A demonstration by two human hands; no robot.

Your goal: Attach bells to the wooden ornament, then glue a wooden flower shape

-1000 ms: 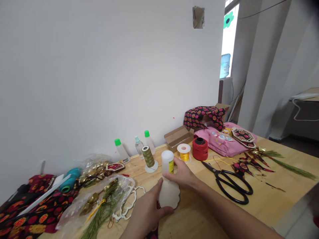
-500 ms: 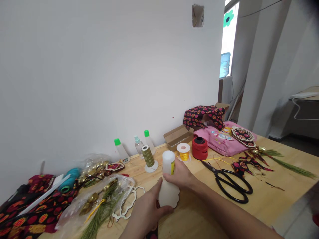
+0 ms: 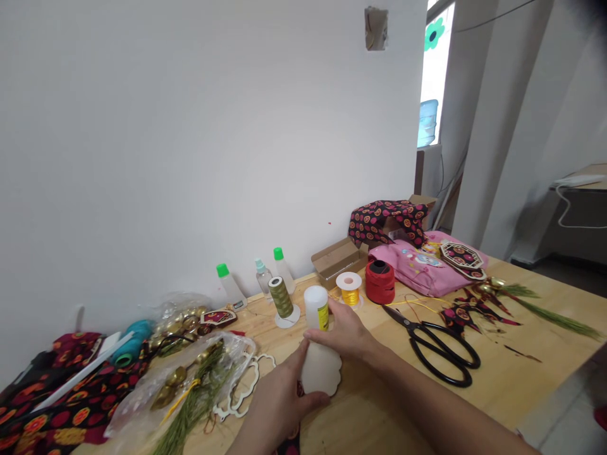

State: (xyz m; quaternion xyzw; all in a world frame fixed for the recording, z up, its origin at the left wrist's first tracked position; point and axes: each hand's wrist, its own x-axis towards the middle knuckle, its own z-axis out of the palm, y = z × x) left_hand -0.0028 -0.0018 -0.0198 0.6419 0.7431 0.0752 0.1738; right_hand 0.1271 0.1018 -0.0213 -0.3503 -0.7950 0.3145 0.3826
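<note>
My right hand [image 3: 348,332] is closed round a white translucent plastic bottle [image 3: 313,304] with a yellow label. The bottle's flat end points up, and its lower end is hidden behind my fingers. Directly under it is a pale, scallop-edged flat piece [image 3: 322,373]. My left hand [image 3: 284,385] grips that piece from the left, its thumb lying across the near edge. Dark patterned fabric [image 3: 290,442] shows just below my left hand.
Black-handled scissors [image 3: 439,347] lie to the right. Behind stand an olive thread spool [image 3: 281,297], a yellow thread spool [image 3: 349,292], a red thread cone [image 3: 380,282] and green-capped bottles [image 3: 231,287]. Plastic bags with bells [image 3: 177,376], tassels and white scalloped frames [image 3: 246,388] lie left.
The bottle and my right hand have shifted slightly to the left over the pale piece. My left hand has stayed almost still.
</note>
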